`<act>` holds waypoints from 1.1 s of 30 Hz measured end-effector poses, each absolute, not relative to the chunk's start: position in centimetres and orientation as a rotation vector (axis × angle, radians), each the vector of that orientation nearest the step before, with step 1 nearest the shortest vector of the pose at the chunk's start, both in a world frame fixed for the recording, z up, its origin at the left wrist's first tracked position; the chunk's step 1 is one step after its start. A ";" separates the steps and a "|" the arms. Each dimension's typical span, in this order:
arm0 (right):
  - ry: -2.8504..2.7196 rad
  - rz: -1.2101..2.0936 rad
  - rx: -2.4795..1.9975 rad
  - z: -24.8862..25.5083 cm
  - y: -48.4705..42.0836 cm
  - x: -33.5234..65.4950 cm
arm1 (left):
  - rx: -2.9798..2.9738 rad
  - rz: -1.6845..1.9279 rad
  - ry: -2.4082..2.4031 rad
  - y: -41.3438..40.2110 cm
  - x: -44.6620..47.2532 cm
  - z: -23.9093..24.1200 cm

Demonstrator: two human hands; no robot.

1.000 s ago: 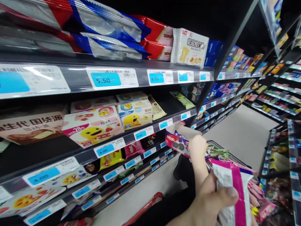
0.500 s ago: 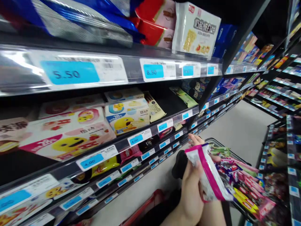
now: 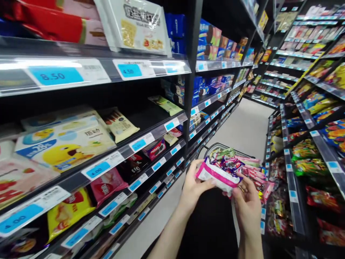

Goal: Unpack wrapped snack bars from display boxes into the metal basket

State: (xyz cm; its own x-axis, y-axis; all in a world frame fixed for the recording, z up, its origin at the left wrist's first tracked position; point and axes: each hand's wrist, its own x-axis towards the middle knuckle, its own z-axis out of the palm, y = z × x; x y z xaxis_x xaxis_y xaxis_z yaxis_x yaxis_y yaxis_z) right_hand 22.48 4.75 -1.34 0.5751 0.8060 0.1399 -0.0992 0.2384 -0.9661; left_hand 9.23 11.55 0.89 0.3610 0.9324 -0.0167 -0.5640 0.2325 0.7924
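Between my two hands is a white snack packet (image 3: 219, 177) with a magenta band and magenta edges, held tilted in front of my body. My left hand (image 3: 194, 183) grips its left end, thumb across the near face. On the right end, my right hand (image 3: 245, 190) pinches the corner with thumb and fingers. Directly beyond the packet stands a shopping basket (image 3: 202, 147) with a dark rim, heaped with wrapped sweets (image 3: 249, 169) in pink, purple and green. The packet hides part of that heap.
Shelving with blue price tags runs along my left, holding a boxed cake pack (image 3: 67, 144), a cream packet (image 3: 120, 124) and a soda biscuit packet (image 3: 137, 27). More racks of bagged snacks (image 3: 307, 158) line the right. A pale aisle floor (image 3: 242, 115) stretches ahead.
My view has turned right along the aisle. The packet has swung from steeply slanted to nearly level, and my hands now hold it at opposite ends.
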 end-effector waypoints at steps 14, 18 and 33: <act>-0.740 0.424 -1.537 -3.3 1.4 28.3 | 1.124 0.856 0.543 10.5 11.3 -0.2; -0.781 0.576 -1.553 -3.0 0.9 29.1 | 1.184 0.814 0.542 10.5 11.2 -0.1; -0.910 0.837 -1.391 -3.1 2.5 27.8 | 1.859 0.665 0.943 9.3 10.7 1.8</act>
State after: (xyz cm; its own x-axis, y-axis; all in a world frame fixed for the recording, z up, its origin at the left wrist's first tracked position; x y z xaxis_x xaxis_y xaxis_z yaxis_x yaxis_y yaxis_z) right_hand 27.79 2.53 -3.12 0.4323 0.9010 0.0361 0.0389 0.0213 -0.9990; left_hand 10.66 9.33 1.79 0.5606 0.8262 0.0562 0.3305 -0.2854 0.8996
